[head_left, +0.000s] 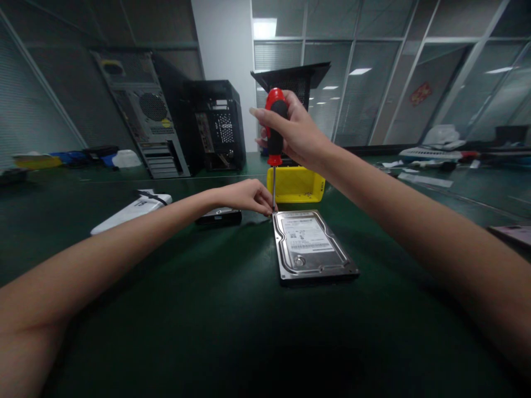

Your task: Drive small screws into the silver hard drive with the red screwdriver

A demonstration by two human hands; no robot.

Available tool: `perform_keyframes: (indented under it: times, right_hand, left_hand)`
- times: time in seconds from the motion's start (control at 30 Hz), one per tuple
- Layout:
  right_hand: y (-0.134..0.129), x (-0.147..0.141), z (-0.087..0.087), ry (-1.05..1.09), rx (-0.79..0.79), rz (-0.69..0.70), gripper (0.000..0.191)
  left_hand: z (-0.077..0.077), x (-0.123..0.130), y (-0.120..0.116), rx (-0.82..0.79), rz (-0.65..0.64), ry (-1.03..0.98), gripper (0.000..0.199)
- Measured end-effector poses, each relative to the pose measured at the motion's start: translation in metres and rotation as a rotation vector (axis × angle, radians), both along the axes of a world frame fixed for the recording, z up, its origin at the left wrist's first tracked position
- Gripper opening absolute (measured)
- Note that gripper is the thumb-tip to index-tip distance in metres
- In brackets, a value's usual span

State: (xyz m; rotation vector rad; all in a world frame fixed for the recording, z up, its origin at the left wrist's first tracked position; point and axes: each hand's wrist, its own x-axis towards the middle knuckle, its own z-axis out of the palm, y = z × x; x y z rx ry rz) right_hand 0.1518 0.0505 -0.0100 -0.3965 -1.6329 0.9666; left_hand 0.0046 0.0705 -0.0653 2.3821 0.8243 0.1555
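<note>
The right hand is gripping a red-and-black, metal-shafted screwdriver. The left hand is curling, its hold unclear; just right of it, a flat, silver, rectangular hard drive is lying.

I see the right hand wrapped round a red-and-black screwdriver, near upright, shaft running down to the far-left corner of a hard drive. Left hand: fingertips bunched at that corner; can't tell from my end whether they touch drive or shaft. Drive lies label-side up on green surface. Yellow tray just beyond, small bits inside. Dark object partly hidden by left wrist. Computer cases toward the surface's far edge, left.
</note>
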Motion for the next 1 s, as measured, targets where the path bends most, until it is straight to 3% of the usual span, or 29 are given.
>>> perform_keyframes:
  times: [0.27, 0.57, 0.83, 1.0]
  right_hand:
    - [-0.013, -0.002, 0.007, -0.054, -0.080, 0.062, 0.008]
    - [0.000, 0.002, 0.004, -0.007, -0.058, 0.122, 0.016]
    - [0.001, 0.001, 0.003, 0.008, -0.046, 0.044, 0.028]
    - [-0.005, 0.001, 0.006, -0.004, -0.085, 0.017, 0.016]
  left_hand:
    - [-0.002, -0.001, 0.002, -0.013, 0.002, -0.011, 0.025]
    - [-0.001, -0.001, 0.001, 0.010, -0.009, -0.002, 0.027]
    - [0.000, 0.000, -0.002, 0.020, 0.003, 0.010, 0.034]
    - [0.000, -0.001, 0.000, 0.009, -0.001, 0.011, 0.034]
